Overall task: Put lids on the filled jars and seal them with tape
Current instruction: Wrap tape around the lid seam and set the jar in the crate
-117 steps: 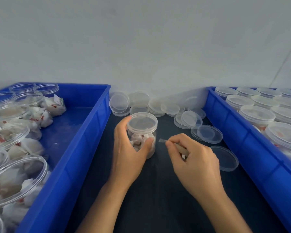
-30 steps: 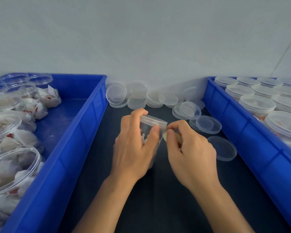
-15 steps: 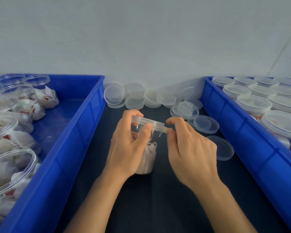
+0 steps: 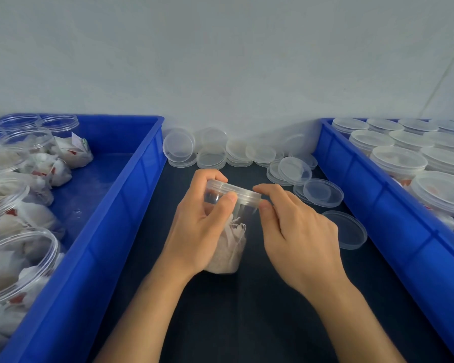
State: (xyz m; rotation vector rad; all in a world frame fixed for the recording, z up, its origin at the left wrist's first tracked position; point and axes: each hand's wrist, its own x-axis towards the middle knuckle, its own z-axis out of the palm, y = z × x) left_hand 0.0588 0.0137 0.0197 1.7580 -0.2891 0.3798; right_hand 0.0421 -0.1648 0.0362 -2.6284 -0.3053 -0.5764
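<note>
We're getting soft, even light from above, barely a shadow under the left hand (image 4: 199,231). Beside it, faint glare on the lid (image 4: 233,190). Wide-angle bending curves the edges, slightly soft.

A dark table (image 4: 260,323) runs up to a pale grey wall (image 4: 220,61). On the table, a blue bin (image 4: 131,205) stands along the left side and a second blue bin (image 4: 372,205) along the right, both reaching back to the wall. A thin seam (image 4: 446,66) slants down the wall toward the right bin.
</note>
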